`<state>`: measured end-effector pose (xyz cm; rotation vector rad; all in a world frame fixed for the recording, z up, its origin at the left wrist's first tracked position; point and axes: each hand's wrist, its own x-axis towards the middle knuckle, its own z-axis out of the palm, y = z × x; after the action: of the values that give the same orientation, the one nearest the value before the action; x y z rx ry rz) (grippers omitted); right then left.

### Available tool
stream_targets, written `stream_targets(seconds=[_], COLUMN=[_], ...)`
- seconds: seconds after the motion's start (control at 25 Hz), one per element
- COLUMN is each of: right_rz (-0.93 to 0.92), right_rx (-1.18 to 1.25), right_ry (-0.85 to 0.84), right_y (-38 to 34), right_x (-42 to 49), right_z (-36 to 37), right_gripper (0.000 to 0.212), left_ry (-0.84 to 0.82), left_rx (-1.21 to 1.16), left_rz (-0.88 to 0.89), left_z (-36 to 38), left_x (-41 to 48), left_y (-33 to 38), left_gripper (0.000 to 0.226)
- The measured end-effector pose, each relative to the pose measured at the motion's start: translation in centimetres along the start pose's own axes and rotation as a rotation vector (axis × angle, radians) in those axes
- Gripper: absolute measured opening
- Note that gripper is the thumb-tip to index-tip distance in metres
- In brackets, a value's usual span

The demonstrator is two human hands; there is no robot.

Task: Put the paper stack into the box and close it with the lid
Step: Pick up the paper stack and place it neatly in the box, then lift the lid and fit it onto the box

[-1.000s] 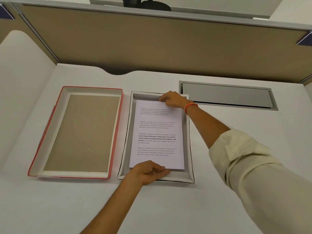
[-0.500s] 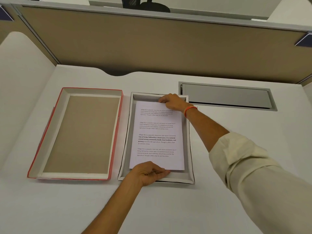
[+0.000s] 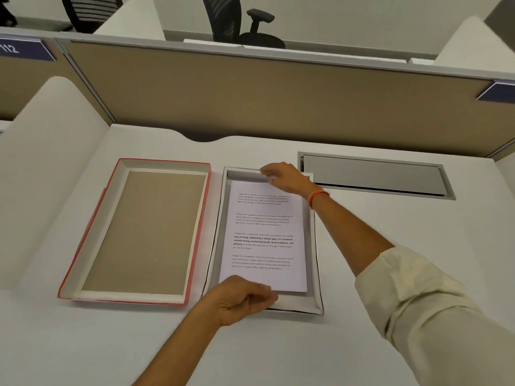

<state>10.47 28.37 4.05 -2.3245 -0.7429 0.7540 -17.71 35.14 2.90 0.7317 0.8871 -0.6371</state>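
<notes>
Paper stack (image 3: 264,235) lies flat inside the grey box (image 3: 314,257), printed side up, with a margin of box floor showing on its far and right sides; the first half of the task looks done. The left hand (image 3: 245,299) rests at the near edge, fingers curled together over the near-left corner of the sheets and the box rim, though whether its grip pinches the paper I cannot tell. The right hand (image 3: 284,178) hovers at the far edge, fingers loosely apart and clamped on nothing, just above the far wall. The red-edged lid (image 3: 133,232) sits upturned on the counter (image 3: 362,274) just beside the box, untouched. Closing is still to do: the lid must be picked up, flipped and seated over the box.
</notes>
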Motion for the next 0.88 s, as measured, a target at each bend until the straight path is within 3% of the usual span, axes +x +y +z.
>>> stream_targets(seconds=[0.16,0.24,0.36,0.52,0.64,0.76,0.88], right_rz=[0.007,0.028,0.081,0.120,0.138,0.164,0.185], right_rx=[0.383,0.499,0.651,0.748,0.737,0.690,0.619], right_ry=[0.138,0.142,0.109,0.099,0.116,0.141,0.170], right_y=[-3.3,-4.9,-7.2,-9.6,-11.0,-11.8,-12.0], right_x=[-2.9,-4.6,-6.6,-8.5,-9.2,-9.5,-9.8], right_z=[4.3,7.9,13.2,19.0,21.9,24.4,26.2], right_gripper=[0.046,0.049,0.053,0.059,0.058,0.053,0.054], left_ry=[0.143,0.409,0.832,1.127,1.284,1.311,1.298], left_rx=[0.264,0.419,0.666,0.831,0.935,0.922,0.929], left_rz=[0.525,0.754,0.920,0.960,0.822,0.620,0.549], left_z=[-4.2,-7.9,-14.3,-22.1,-26.0,-28.2,-28.6], left_x=[-2.1,-3.0,-3.9,-5.1,-5.9,-6.0,-6.0], left_y=[4.2,7.4,10.7,12.0,11.7,11.2,10.6], left_gripper=[0.025,0.023,0.020,0.027,0.045,0.057,0.036])
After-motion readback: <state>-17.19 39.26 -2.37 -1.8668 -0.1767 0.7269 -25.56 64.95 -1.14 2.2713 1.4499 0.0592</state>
